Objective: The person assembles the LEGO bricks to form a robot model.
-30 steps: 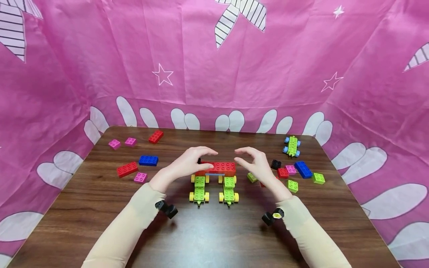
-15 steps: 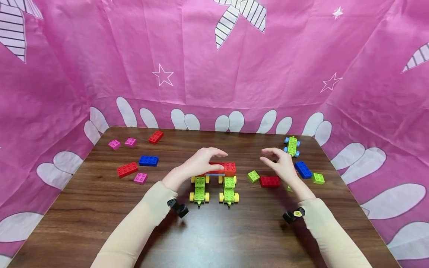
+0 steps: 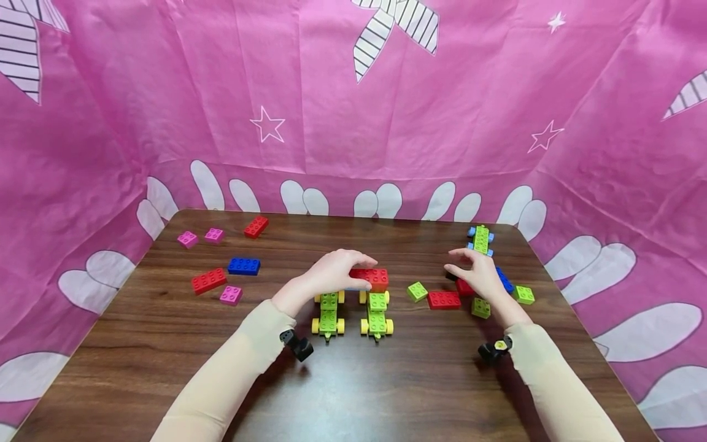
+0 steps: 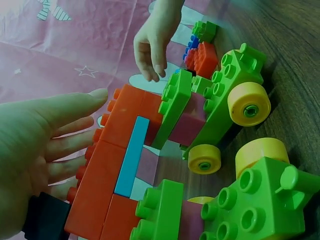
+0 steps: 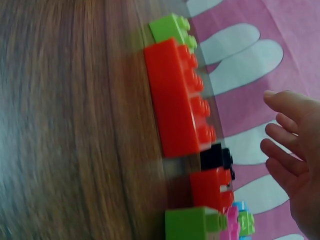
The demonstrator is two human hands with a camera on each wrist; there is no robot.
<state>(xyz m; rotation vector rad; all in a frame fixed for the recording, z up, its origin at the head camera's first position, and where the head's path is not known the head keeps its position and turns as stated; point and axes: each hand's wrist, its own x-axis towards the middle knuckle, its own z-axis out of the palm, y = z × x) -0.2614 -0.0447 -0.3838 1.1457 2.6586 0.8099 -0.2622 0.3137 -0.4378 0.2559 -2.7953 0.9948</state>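
Note:
At the table's middle stands a built toy: red bricks [image 3: 377, 279] bridge two green wheeled bases [image 3: 328, 314] with yellow wheels. Pink bricks [image 4: 190, 120] and a blue piece [image 4: 132, 157] show within it. My left hand [image 3: 337, 273] is at the red bricks' top, fingers extended; contact is unclear. A black brick [image 4: 47, 215] sits at the toy's end by that palm. My right hand [image 3: 479, 275] hovers above a black brick [image 3: 450, 275] and a small red brick [image 3: 464, 287], fingers loosely bent, holding nothing. It hides a pink brick [image 5: 230, 222] from the head view.
Right of the toy lie a red brick [image 3: 444, 300], green bricks [image 3: 417, 291], a blue brick [image 3: 504, 280] and a green base with blue wheels [image 3: 482, 238]. Leftward are red bricks [image 3: 209, 281], pink bricks [image 3: 231, 295] and a blue brick [image 3: 244, 266]. Pink cloth [image 3: 342, 141] surrounds the table.
My right hand has moved right, away from the toy, to the loose bricks. My left hand has shifted right along the red bricks. The toy stays in place.

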